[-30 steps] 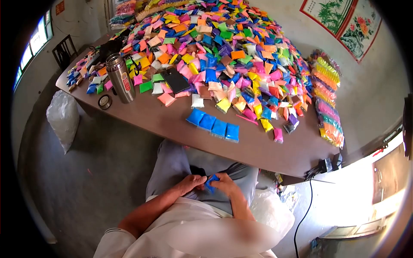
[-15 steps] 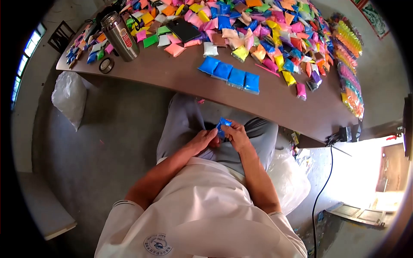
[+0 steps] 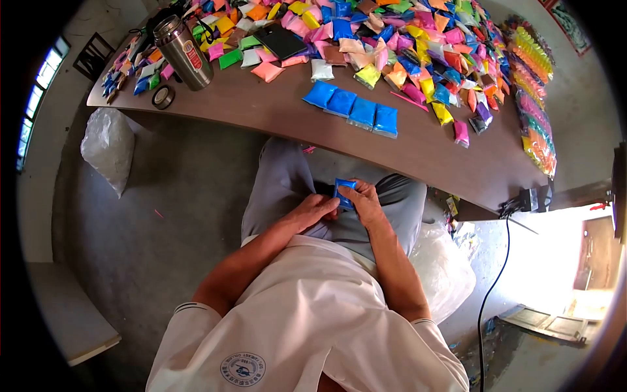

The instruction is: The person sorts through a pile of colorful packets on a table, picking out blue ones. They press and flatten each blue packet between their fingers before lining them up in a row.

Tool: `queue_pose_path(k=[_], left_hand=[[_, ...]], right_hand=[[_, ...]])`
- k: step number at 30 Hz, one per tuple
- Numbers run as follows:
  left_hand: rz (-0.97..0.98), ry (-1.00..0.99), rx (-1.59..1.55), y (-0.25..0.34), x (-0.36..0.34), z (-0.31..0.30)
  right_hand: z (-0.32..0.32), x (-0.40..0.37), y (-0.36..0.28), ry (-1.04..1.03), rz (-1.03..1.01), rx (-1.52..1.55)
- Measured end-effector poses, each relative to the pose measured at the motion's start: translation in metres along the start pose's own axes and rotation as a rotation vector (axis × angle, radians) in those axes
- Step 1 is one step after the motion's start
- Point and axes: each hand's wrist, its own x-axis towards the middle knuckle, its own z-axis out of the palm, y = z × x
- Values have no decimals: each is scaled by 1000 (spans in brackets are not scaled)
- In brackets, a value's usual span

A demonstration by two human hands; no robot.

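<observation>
The left hand (image 3: 317,210) and right hand (image 3: 367,201) are grasping a blue packet (image 3: 344,191) above the lap, its long axis pointing roughly toward the brown table (image 3: 215,111). Its film is looking glossy — four blue packets (image 3: 353,109) are lying in a row nearby. A metal flask (image 3: 186,55) is bearing a red label — unreadable here.

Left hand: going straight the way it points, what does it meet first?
The small blue plastic packet by the left hand's fingertips, then probably the right hand; depth is unclear.
</observation>
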Motion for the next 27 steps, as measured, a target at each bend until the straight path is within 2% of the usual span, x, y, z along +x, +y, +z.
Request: queue_pose_path(k=[2, 4, 7, 10, 13, 17, 19, 23, 27], left_hand=[[-2, 15, -40, -3, 1, 0], [38, 0, -68, -7, 2, -1], [10, 53, -29, -6, 2, 1], [28, 40, 8, -9, 4, -1], [25, 61, 19, -7, 3, 0], [19, 67, -41, -8, 4, -1], [27, 76, -19, -7, 3, 0], [26, 64, 31, -10, 4, 0], [50, 87, -11, -8, 3, 2]], right_hand=[[3, -5, -9, -3, 7, -25], [9, -13, -25, -108, 122, 35], [7, -9, -6, -114, 150, 24], [0, -4, -1, -146, 124, -48], [1, -7, -9, -193, 122, 3], [4, -7, -7, -106, 145, 119], [3, -4, -3, -41, 42, 75], [-5, 1, 6, -86, 3, 39], [-5, -2, -1, -57, 79, 52]])
